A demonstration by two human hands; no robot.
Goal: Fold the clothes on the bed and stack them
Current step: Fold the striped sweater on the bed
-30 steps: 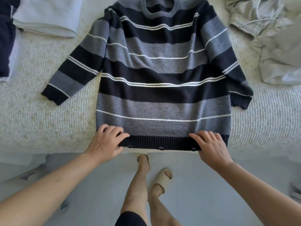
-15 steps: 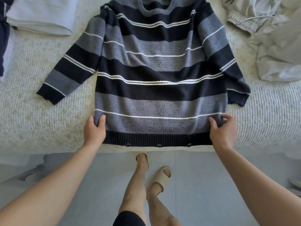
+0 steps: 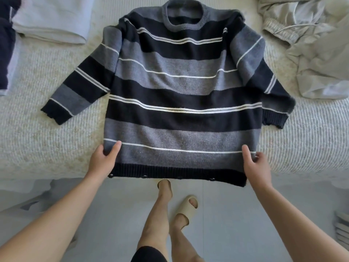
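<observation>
1. The striped sweater (image 3: 181, 103) lies flat on the bed (image 3: 47, 133), its bottom hem hanging off the near edge.
2. It looks soft and floppy. The bottom corners seem the best spots to grab.
3. The left hand (image 3: 103, 163) pinches the sweater's left side just above the hem, thumb on top.
4. The right hand (image 3: 255, 165) pinches the right side the same way.

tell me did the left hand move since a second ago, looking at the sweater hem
Yes. The left hand went from lying on the dark hem to the outer left edge of the striped sweater, which it now pinches just above the hem.
</observation>
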